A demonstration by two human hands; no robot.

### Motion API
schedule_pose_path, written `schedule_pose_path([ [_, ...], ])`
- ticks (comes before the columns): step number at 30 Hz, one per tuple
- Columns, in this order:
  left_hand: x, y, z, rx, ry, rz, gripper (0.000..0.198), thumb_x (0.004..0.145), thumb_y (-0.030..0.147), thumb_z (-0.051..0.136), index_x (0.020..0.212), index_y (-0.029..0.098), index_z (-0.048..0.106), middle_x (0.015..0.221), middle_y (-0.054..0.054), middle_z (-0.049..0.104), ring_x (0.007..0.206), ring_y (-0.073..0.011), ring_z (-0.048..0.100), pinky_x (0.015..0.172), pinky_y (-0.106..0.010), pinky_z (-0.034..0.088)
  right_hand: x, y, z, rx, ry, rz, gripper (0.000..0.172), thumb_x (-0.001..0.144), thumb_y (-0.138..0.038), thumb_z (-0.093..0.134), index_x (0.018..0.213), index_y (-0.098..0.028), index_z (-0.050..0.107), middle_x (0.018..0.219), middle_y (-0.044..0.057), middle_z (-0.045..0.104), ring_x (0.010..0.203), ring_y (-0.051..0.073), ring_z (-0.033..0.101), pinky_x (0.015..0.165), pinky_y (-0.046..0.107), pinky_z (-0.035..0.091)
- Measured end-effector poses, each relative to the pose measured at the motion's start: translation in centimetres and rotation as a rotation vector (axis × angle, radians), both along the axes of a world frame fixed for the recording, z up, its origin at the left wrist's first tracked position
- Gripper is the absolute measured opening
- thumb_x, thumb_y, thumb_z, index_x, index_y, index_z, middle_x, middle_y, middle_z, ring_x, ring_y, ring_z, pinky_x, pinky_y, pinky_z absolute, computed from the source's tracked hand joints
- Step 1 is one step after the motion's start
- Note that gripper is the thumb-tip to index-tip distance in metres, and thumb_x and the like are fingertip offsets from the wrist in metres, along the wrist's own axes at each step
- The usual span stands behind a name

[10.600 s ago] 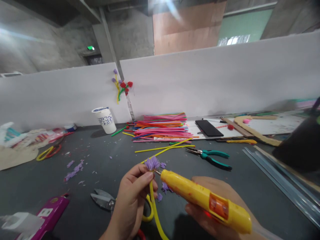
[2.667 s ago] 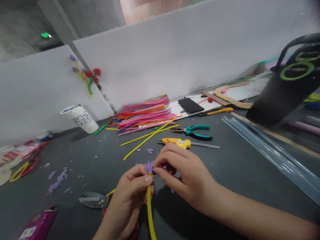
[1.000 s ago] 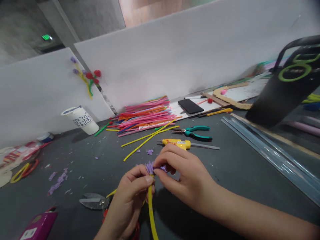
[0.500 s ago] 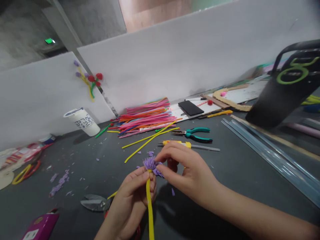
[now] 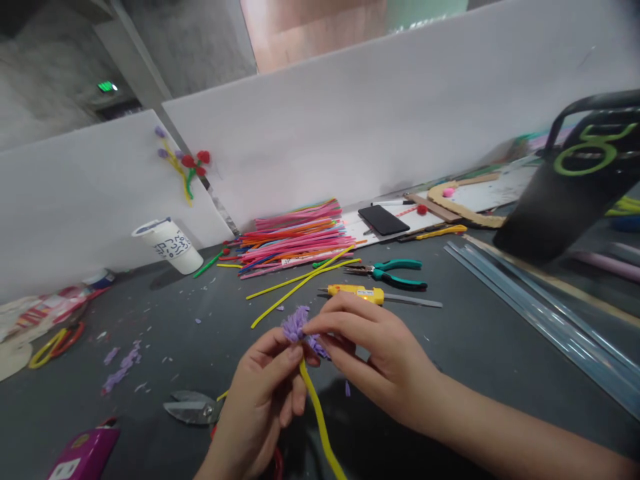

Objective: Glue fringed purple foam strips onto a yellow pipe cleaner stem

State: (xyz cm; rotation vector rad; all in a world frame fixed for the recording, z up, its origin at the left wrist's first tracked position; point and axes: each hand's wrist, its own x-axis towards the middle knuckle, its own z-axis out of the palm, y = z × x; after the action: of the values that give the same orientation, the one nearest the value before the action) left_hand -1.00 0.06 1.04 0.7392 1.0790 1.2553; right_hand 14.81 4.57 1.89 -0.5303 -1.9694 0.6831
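A purple fringed tuft [image 5: 296,324] tops a long yellow stem [image 5: 320,417], which curves down to the bottom edge. My left hand [image 5: 274,390] pinches the joint of tuft and stem between thumb and fingers. From the right, my right hand [image 5: 373,343] has its fingertips closed on the tuft's side. Purple scraps lie on the dark table just behind the fingers, partly hidden by them. Left of my left hand rest metal shears [image 5: 193,407], their handles mostly covered by my wrist.
Colored pipe cleaners [image 5: 297,233] are piled at the back. Teal pliers [image 5: 400,273] and a yellow tool [image 5: 357,293] lie beyond my right hand. A white cup [image 5: 173,247] stands back left, a black container [image 5: 560,187] at right, clear strips [image 5: 540,323] below it.
The tuft has tilted left, and the stem's lower end has swung to the right. My right fingertips have moved left onto the tuft. My left fingers have shifted around the joint.
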Motion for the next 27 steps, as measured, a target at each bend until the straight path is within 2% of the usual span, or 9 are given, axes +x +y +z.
schedule_pose_path([
  [3,0.2,-0.2,0.3,0.126,0.092,0.176,0.015,0.068,0.026,0.076,0.071,0.015,0.066,0.061,0.002,0.067,0.034,-0.0023,0.05,0.033,-0.01,0.036,0.3,0.0,0.2,0.015,0.008,-0.073,0.02,0.086,-0.01,0.047,0.098,-0.019,0.061,0.084,0.003,0.061,0.074,0.014,0.057,0.067,0.024,0.047],
  [5,0.3,-0.4,0.4,0.216,0.161,0.309,0.016,0.066,0.026,0.078,0.069,0.017,0.065,0.058,0.002,0.068,0.038,-0.0062,0.055,0.038,-0.014,0.043,0.6,0.5,0.3,0.025,-0.08,-0.174,0.017,0.087,-0.013,0.046,0.093,-0.018,0.06,0.082,0.004,0.061,0.072,0.014,0.058,0.064,0.024,0.046],
  [7,0.2,-0.7,0.5,0.302,0.224,0.361,0.016,0.065,0.028,0.078,0.069,0.019,0.065,0.058,0.002,0.069,0.041,-0.0093,0.058,0.04,-0.017,0.046,1.1,1.4,0.6,0.008,-0.377,-0.314,0.017,0.089,-0.018,0.044,0.087,-0.018,0.06,0.083,0.006,0.062,0.076,0.017,0.06,0.068,0.027,0.046],
  [9,0.1,-1.0,0.5,0.388,0.264,0.388,0.015,0.065,0.031,0.079,0.07,0.022,0.068,0.058,0.002,0.069,0.042,-0.0114,0.059,0.042,-0.021,0.048,1.7,2.7,0.6,-0.083,-0.829,-0.483,0.021,0.091,-0.025,0.044,0.085,-0.016,0.063,0.087,0.01,0.065,0.085,0.023,0.063,0.072,0.033,0.046],
  [13,0.1,-1.5,0.4,0.562,0.296,0.476,0.012,0.063,0.033,0.079,0.071,0.027,0.074,0.061,0.002,0.07,0.043,-0.0133,0.06,0.044,-0.024,0.048,2.4,5.0,-0.2,-0.249,-1.059,-0.575,0.033,0.082,-0.039,0.059,0.064,-0.013,0.066,0.069,0.018,0.067,0.071,0.035,0.068,0.056,0.037,0.045],
  [17,0.2,-1.7,0.6,0.635,0.38,0.473,0.009,0.064,0.035,0.078,0.068,0.027,0.077,0.064,-0.003,0.071,0.052,-0.0164,0.061,0.051,-0.027,0.049,2.5,5.8,-1.1,-0.297,-1.068,-0.545,0.037,0.083,-0.043,0.056,0.064,-0.013,0.067,0.072,0.019,0.069,0.075,0.035,0.068,0.057,0.036,0.044],
  [20,0.2,-1.6,0.7,0.639,0.388,0.486,0.012,0.065,0.037,0.077,0.067,0.025,0.077,0.067,-0.006,0.071,0.058,-0.0192,0.061,0.048,-0.027,0.048,2.5,6.0,-1.3,-0.347,-1.032,-0.509,0.036,0.079,-0.043,0.057,0.057,-0.015,0.064,0.066,0.016,0.068,0.071,0.033,0.068,0.055,0.034,0.042],
  [24,0.1,-1.6,0.9,0.641,0.301,0.455,0.009,0.064,0.035,0.078,0.067,0.027,0.077,0.062,-0.003,0.068,0.052,-0.0165,0.059,0.045,-0.026,0.045,2.7,6.6,-1.9,-0.433,-0.912,-0.463,0.028,0.067,-0.03,0.065,0.045,-0.017,0.054,0.053,0.009,0.061,0.062,0.028,0.065,0.051,0.03,0.038],
  [27,0.0,-1.6,1.0,0.582,0.22,0.444,0.013,0.062,0.037,0.079,0.066,0.026,0.075,0.061,-0.001,0.067,0.048,-0.0134,0.058,0.046,-0.025,0.045,2.6,7.1,-2.3,-0.516,-0.738,-0.431,0.023,0.064,-0.025,0.065,0.047,-0.018,0.051,0.048,0.005,0.056,0.056,0.022,0.06,0.05,0.027,0.036],
])
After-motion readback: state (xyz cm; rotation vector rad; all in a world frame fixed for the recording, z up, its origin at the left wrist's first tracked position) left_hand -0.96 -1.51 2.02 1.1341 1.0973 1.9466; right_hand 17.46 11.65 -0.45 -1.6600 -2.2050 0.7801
